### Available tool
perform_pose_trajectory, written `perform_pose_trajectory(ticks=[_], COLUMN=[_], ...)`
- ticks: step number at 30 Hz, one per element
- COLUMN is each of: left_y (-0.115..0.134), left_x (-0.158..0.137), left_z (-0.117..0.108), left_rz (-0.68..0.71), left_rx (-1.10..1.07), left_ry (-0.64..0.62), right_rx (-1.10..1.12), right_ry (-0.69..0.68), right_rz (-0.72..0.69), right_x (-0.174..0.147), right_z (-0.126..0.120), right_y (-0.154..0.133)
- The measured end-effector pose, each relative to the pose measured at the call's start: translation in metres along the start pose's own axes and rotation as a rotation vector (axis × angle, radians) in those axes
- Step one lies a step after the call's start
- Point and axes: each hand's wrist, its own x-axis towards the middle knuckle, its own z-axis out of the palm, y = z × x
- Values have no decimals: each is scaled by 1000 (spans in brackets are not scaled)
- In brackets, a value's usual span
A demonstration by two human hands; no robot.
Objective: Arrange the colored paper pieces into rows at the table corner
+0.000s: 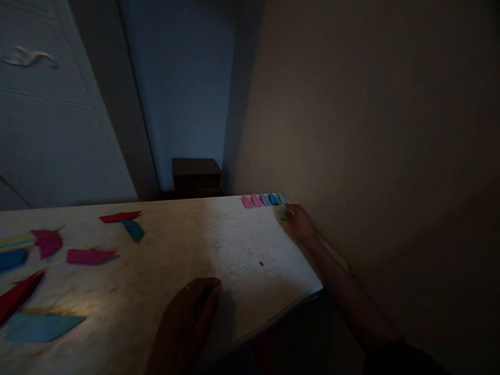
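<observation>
At the table's far right corner, my right hand (300, 221) pinches a pale green folded paper boat (283, 212) low over the table. Just beyond it stands a row of small paper boats: a pale teal boat (282, 198), a blue boat (274, 199), a lilac boat (265, 199) and two pink boats, one pink boat (247, 201) at the row's left end. My left hand (192, 312) rests near the front edge, fingers curled in toward the thumb, with nothing visible in it.
Larger folded papers lie on the left of the table (175, 245): a magenta piece (89, 255), a red piece (120, 216), a teal piece (133, 230), a light blue piece (45, 327) and others. A wall (371, 130) borders the right side. A brown cabinet (197, 169) stands beyond.
</observation>
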Motion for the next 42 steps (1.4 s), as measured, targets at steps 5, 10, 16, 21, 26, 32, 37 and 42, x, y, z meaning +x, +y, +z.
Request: perform_pose_trajectory(ticks=[5, 10, 16, 21, 26, 32, 37, 42], left_y=[-11, -8, -11, -10, -2, 4, 6, 11], left_x=[-4, -5, -5, -4, -2, -2, -1, -2], left_z=[-5, -6, -4, -4, -5, -6, -7, -8], left_rz=[27, 22, 45, 28, 35, 38, 65, 32], left_rx=[38, 36, 38, 52, 41, 30, 28, -28], left_ry=[-93, -83, -72, -81, -73, -73, -82, -86], right_rx=[-288, -370, -383, -378, -374, -299, -155, 25], right_ry=[-59, -123, -146, -104, -34, -67, -54, -96], right_rz=[32, 7, 42, 27, -33, -195, -364, -578], right_x=[-32, -34, -30, -33, -41, -46, -53, -67], right_z=[2, -1, 1, 2, 6, 13, 14, 23], right_y=[-27, -36, -31, -30, -38, -48, -63, -100])
